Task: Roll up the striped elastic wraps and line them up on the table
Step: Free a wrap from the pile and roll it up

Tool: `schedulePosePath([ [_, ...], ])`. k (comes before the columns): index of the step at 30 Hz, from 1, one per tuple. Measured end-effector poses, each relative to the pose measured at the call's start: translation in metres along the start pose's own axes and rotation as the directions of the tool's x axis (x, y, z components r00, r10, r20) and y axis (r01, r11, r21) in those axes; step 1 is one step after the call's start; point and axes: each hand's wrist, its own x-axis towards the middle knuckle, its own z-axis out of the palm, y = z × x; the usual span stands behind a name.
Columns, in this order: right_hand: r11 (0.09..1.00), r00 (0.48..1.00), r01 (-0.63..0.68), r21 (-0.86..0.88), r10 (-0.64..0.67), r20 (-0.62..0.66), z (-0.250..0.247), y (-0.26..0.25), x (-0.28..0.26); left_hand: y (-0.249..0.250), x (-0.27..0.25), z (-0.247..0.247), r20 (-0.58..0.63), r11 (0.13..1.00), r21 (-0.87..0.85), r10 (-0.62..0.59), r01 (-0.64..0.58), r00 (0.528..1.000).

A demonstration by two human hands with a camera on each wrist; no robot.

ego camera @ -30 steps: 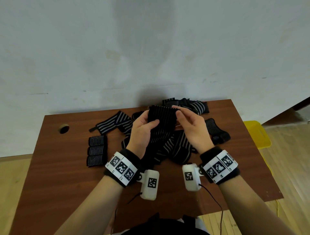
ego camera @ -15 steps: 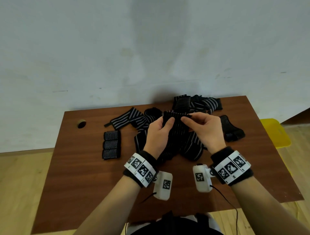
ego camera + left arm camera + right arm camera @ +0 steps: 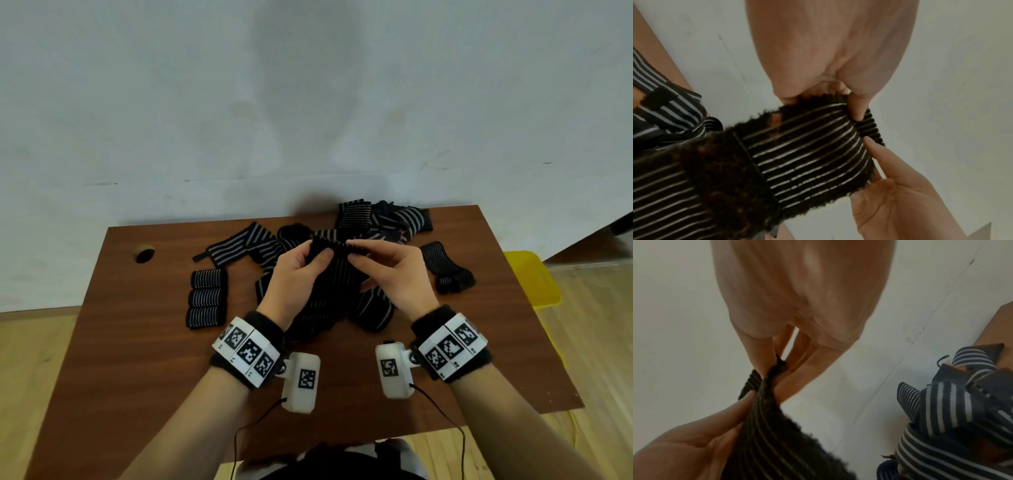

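Observation:
Both hands hold one black striped wrap [image 3: 337, 274] up above the table, its length hanging down into the pile. My left hand [image 3: 317, 255] pinches the left side of its upper end and my right hand [image 3: 356, 255] pinches the right side. In the left wrist view the left hand's fingers [image 3: 858, 107] curl over the wrap's [image 3: 807, 146] top edge. The right wrist view shows the right hand [image 3: 777, 366] pinching that end of the wrap [image 3: 766, 434]. Three rolled wraps [image 3: 206, 298] lie in a column at the table's left.
Loose unrolled striped wraps [image 3: 394, 219] are heaped at the back middle of the brown table [image 3: 137, 359], with one strip [image 3: 239, 248] spread towards the left and a dark bundle [image 3: 445, 270] at the right. A cable hole [image 3: 144, 254] is at back left. A yellow object [image 3: 527, 277] stands beyond the right edge.
The head view has shifted, so the table now sits further right and lower in the picture. Both hands keep their pinch on the wrap's upper end, closer together along its edge.

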Motion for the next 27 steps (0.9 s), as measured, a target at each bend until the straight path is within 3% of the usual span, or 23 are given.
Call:
schedulePosePath([
  [2, 0.997, 0.997, 0.077, -0.016, -0.078, -0.024, 0.0, 0.004, -0.001, 0.002, -0.004, 0.0, -0.006, 1.0, -0.024, -0.012, 0.011, 1.0],
  [6, 0.914, 0.951, 0.294, -0.281, -0.309, -0.012, -0.002, 0.011, 0.0, 0.006, -0.007, -0.004, 0.006, 0.999, 0.03, 0.013, -0.013, 1.0],
  [9, 0.89, 0.941, 0.32, -0.324, -0.337, 0.005, -0.001, 0.014, 0.0, 0.005, -0.007, -0.003, -0.048, 0.998, 0.066, -0.009, 0.012, 0.999],
  [14, 0.912, 0.96, 0.281, -0.298, -0.273, 0.068, -0.001, 0.014, -0.001, 0.003, -0.009, -0.006, -0.087, 0.998, 0.035, -0.054, 0.058, 0.995],
  [17, 0.959, 0.979, 0.18, -0.218, -0.153, 0.136, 0.001, 0.012, -0.004, 0.002, -0.012, -0.011, -0.08, 0.998, -0.003, -0.069, 0.069, 0.994],
  [21, 0.991, 0.996, -0.027, -0.133, 0.037, 0.075, 0.009, 0.013, -0.003, -0.001, -0.014, -0.013, -0.121, 0.998, 0.033, -0.048, 0.053, 0.991],
  [27, 0.994, 0.989, -0.02, -0.104, 0.035, 0.146, 0.016, 0.013, 0.0, -0.004, -0.014, -0.02, -0.148, 0.999, 0.054, 0.015, -0.007, 0.989],
])
